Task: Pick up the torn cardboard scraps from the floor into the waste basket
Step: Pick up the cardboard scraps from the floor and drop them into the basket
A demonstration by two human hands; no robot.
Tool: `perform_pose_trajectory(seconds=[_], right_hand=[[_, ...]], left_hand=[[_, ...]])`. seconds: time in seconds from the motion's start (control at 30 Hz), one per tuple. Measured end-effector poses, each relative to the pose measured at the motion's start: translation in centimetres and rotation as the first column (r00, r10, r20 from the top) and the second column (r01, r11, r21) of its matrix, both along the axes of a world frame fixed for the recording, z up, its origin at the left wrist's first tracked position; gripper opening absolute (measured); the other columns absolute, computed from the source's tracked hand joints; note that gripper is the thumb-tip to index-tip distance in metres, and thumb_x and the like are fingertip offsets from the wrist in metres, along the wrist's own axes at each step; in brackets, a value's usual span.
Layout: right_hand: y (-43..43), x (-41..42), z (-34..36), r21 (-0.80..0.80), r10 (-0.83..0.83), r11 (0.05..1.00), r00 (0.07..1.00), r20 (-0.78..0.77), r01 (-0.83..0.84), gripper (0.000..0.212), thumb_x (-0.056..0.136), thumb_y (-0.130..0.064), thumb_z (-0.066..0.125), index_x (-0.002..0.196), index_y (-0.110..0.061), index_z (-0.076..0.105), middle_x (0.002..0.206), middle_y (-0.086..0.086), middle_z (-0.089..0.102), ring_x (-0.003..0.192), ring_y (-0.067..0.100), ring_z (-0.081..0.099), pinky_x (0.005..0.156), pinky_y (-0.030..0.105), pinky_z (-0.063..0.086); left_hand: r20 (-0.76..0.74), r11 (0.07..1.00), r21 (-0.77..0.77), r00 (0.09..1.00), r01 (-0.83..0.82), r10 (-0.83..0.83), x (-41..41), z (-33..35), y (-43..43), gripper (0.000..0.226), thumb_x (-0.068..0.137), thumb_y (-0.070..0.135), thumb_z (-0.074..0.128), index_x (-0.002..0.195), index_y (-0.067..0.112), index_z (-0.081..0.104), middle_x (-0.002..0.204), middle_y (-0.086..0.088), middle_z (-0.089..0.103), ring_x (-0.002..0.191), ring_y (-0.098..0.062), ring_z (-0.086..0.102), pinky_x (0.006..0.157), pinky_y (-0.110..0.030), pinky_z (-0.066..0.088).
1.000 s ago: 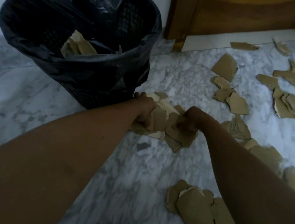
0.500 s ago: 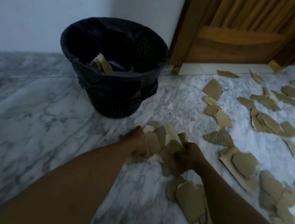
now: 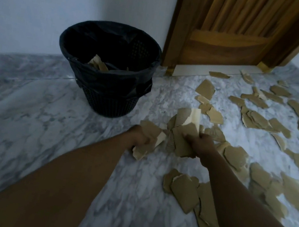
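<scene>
Your left hand (image 3: 140, 138) and right hand (image 3: 201, 144) each clench torn brown cardboard scraps (image 3: 182, 135), fingers curled tight, with the black mesh waste basket (image 3: 108, 100) at ten o'clock.

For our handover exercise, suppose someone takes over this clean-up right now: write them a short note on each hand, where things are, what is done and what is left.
Left hand: closed on a bunch of cardboard scraps.
Right hand: closed on a larger bunch.
Both bunches are held in front of the waste basket, not yet over it.
Done: a few scraps already lie in the basket.
Left: drop both handfuls in, then gather the loose scraps spread over the floor to the right, up to the door.
</scene>
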State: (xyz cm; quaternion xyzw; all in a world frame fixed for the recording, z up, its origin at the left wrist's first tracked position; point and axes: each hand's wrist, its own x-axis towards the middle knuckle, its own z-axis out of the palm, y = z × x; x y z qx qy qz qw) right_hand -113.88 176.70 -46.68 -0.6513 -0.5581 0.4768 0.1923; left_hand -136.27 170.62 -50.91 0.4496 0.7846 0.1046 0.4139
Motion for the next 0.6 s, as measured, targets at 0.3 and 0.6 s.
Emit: perform_pose_trajectory(seconds=[0.3,0.6], right_hand=[[0.8,2.8,-1.6,-0.029,-0.072,0.997,0.995,-0.071,0.07,0.048,0.081,-0.033,0.08,0.11,0.003,0.066,0.097,0.018,0.072,0.081,0.035,0.072,0.057,0.042,0.059],[0.3,1.1,1.9,0.196,-0.147,0.963,0.97,-0.193,0.185,0.045,0.087,-0.032,0.074,0.116,-0.008,0.051,0.099,0.008,0.063,0.081,0.028,0.065,0.061,0.044,0.059]], left_hand=[[-0.252,0.992,-0.084,0.961,0.097,-0.115,5.9,-1.2,2.8,0.073,0.088,0.04,0.064,0.148,0.015,0.03,0.15,-0.011,0.03,0.136,-0.033,0.03,0.114,-0.048,0.027],[-0.242,0.953,0.227,0.96,0.198,-0.142,7.3,-0.5,-1.0,0.062,0.097,0.043,0.048,0.15,0.024,0.022,0.142,-0.012,0.045,0.126,-0.03,0.046,0.108,-0.045,0.036]])
